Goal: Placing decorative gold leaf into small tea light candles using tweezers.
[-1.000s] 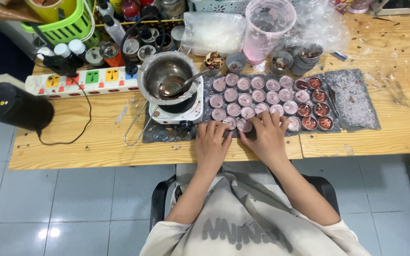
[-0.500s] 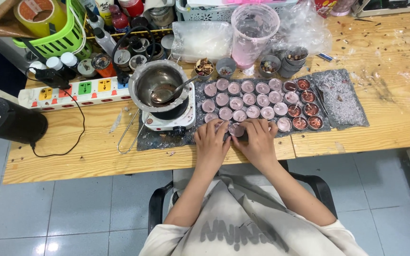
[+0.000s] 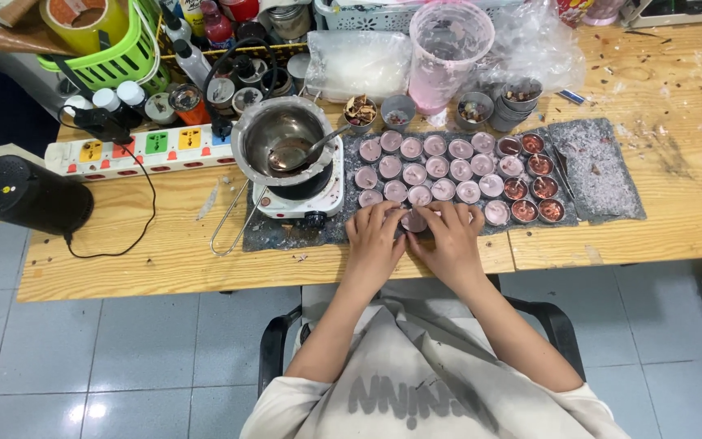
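Rows of small round tealight cups (image 3: 440, 169) filled with pale pink wax stand on a grey mat (image 3: 603, 175) on a wooden table. My left hand (image 3: 374, 241) and my right hand (image 3: 451, 241) rest side by side at the mat's near edge. Their fingertips close around one pink tealight cup (image 3: 413, 221) in the front row. The cups at the right end (image 3: 535, 189) hold darker red-brown contents. Fingers hide part of the front row.
A steel pot with a spoon (image 3: 281, 143) sits on a small white hotplate (image 3: 302, 199) left of the mat. Behind are a power strip (image 3: 144, 149), a green basket (image 3: 111, 45), bottles, a pink measuring jug (image 3: 447, 50), plastic bags. A black cylinder (image 3: 26, 195) lies at the far left.
Both hands stay on the front row and their fingers have drawn closer around one cup. The camera view has shifted slightly.
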